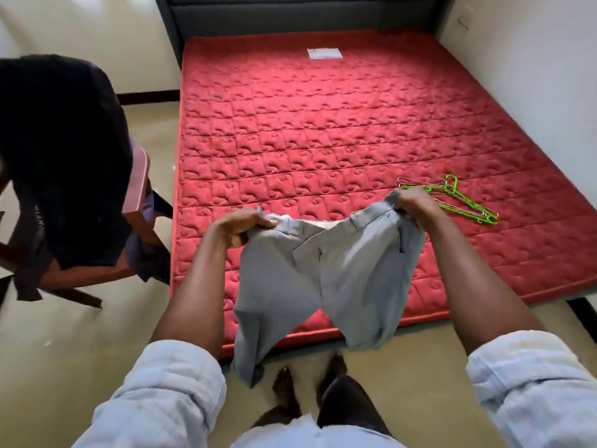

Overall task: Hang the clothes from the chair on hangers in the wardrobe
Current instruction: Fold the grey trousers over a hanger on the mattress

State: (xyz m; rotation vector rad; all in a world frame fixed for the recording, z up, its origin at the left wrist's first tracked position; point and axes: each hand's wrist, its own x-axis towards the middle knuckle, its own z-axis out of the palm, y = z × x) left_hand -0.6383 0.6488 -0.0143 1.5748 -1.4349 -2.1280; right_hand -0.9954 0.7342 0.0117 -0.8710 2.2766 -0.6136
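- We hold the grey trousers (pixel 323 273) at the waistband, the left hand (pixel 240 226) and right hand (pixel 416 202) each pinching one side, probably to spread them flat for a hanger.
- The hangers (pixel 452 198) lie on the red mattress (pixel 323 124), near the right hand.
- Dark clothes (pixel 61 156) wait on the chair (pixel 135 195).
- The white label (pixel 324 53) is too small to read.
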